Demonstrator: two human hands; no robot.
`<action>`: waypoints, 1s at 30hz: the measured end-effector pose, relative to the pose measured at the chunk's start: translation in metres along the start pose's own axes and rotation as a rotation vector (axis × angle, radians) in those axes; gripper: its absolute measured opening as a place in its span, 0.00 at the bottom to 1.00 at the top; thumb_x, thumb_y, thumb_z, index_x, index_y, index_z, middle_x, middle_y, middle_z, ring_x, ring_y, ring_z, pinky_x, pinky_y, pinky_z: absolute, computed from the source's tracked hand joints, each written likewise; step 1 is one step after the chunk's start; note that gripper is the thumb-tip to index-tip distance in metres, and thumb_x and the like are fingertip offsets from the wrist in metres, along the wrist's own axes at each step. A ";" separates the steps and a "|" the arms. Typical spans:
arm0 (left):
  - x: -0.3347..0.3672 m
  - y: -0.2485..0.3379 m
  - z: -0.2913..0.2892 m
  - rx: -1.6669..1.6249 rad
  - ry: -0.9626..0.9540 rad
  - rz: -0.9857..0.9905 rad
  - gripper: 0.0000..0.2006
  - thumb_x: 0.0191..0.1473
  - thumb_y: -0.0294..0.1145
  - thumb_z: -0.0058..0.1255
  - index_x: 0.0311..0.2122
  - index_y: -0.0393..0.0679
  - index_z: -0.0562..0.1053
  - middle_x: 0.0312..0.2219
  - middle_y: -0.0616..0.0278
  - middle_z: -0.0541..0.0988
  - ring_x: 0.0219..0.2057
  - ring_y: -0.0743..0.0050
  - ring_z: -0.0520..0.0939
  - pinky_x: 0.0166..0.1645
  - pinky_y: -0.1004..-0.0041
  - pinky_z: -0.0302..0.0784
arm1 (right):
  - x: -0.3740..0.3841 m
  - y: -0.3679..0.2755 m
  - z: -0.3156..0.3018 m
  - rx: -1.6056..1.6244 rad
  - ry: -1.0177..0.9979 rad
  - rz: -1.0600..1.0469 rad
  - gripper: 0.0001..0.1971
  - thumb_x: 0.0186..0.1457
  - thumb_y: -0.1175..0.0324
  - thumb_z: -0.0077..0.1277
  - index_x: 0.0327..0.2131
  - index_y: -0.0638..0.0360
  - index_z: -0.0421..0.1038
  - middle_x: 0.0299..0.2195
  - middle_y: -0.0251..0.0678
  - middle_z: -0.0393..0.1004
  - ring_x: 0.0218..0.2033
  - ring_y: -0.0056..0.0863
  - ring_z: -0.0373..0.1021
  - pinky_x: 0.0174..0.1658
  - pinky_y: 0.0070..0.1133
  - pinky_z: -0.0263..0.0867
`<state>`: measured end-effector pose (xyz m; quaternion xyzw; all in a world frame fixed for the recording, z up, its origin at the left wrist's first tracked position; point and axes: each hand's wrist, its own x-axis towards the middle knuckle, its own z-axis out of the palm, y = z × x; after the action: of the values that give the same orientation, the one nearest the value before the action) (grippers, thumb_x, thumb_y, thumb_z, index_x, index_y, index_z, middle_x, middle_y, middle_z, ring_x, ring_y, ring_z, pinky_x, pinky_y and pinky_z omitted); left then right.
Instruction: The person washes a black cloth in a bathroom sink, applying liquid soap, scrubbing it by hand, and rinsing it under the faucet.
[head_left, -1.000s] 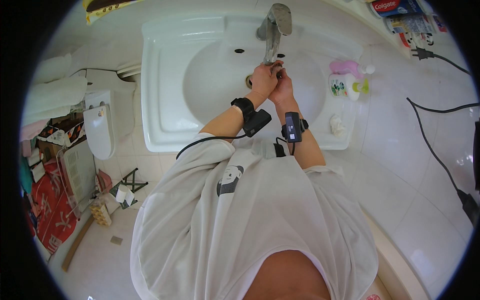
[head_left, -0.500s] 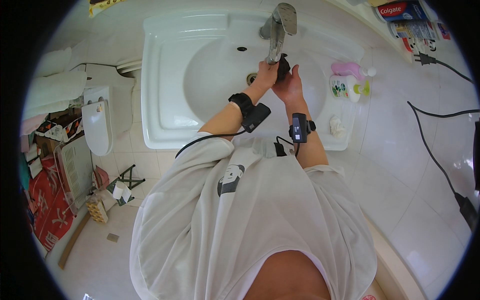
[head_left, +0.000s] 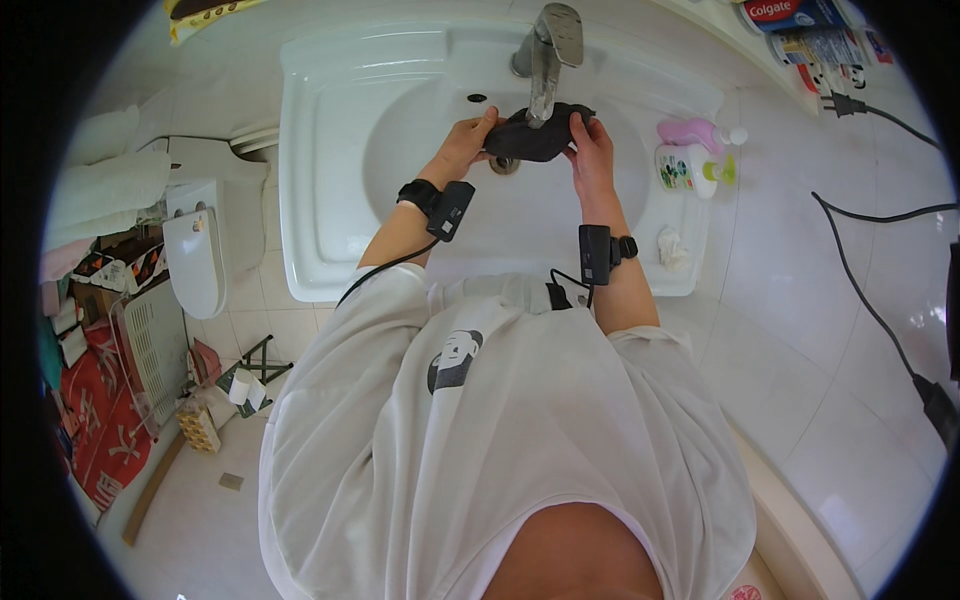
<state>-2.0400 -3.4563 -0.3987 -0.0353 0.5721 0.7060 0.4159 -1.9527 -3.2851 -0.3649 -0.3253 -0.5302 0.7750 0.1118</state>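
A piece of dark cloth (head_left: 530, 142) is stretched out sideways over the white washbasin (head_left: 330, 150), just under the spout of the chrome tap (head_left: 550, 60). My left hand (head_left: 465, 145) grips its left end, with the thumb up along the edge. At its right end, the thumb and fingers of my right hand (head_left: 592, 158) pinch the fabric. The tap covers a strip of the cloth's middle, and what looks like water falls onto it there. Below the cloth, part of the drain (head_left: 505, 166) shows.
On the basin's right rim lie a pink pump bottle (head_left: 690, 133), a white bottle with a green pump (head_left: 685, 170) and a crumpled white wad (head_left: 673, 250). Black cables (head_left: 860, 285) cross the right side. A toilet (head_left: 197, 260) stands at the left.
The cloth was bunched up at my right hand, with both hands close together. Now the hands have moved apart, the left one leftward, and the cloth is spread between them.
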 end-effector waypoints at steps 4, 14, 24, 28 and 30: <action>0.005 -0.010 -0.010 0.054 -0.150 -0.069 0.18 0.51 0.44 0.46 0.38 0.38 0.71 0.27 0.67 0.74 0.28 0.81 0.74 0.34 0.81 0.70 | -0.001 -0.003 0.003 0.152 -0.013 0.018 0.14 0.52 0.61 0.47 0.37 0.60 0.64 0.32 0.31 0.69 0.34 0.20 0.66 0.38 0.21 0.63; 0.027 -0.016 -0.025 -0.050 0.221 0.175 0.09 0.51 0.36 0.48 0.32 0.41 0.70 0.27 0.68 0.73 0.29 0.81 0.73 0.37 0.80 0.69 | 0.012 0.001 0.003 -0.043 0.053 -0.065 0.10 0.53 0.63 0.45 0.30 0.61 0.64 0.25 0.29 0.65 0.26 0.17 0.61 0.30 0.16 0.58; 0.009 -0.002 0.012 0.040 0.054 0.019 0.25 0.48 0.51 0.47 0.45 0.43 0.63 0.35 0.66 0.71 0.33 0.77 0.71 0.38 0.74 0.70 | 0.019 0.025 0.006 -0.462 -0.047 -0.311 0.10 0.47 0.66 0.48 0.28 0.64 0.65 0.21 0.35 0.69 0.21 0.21 0.64 0.26 0.19 0.60; -0.008 0.007 0.025 -0.207 -0.120 -0.134 0.19 0.51 0.50 0.43 0.40 0.44 0.65 0.31 0.65 0.71 0.33 0.75 0.72 0.39 0.70 0.69 | -0.014 0.018 0.027 -0.384 -0.344 -0.159 0.11 0.47 0.67 0.47 0.33 0.64 0.67 0.24 0.36 0.72 0.27 0.22 0.68 0.31 0.19 0.64; -0.009 0.007 0.026 -0.209 -0.127 -0.159 0.17 0.52 0.46 0.43 0.39 0.43 0.66 0.31 0.64 0.71 0.31 0.75 0.72 0.38 0.70 0.70 | -0.025 0.010 0.032 -0.352 -0.329 -0.080 0.12 0.47 0.66 0.46 0.33 0.64 0.67 0.24 0.35 0.72 0.26 0.21 0.68 0.30 0.18 0.63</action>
<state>-2.0279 -3.4393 -0.3795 -0.0790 0.4633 0.7276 0.4997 -1.9519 -3.3267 -0.3571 -0.1879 -0.6806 0.7081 -0.0040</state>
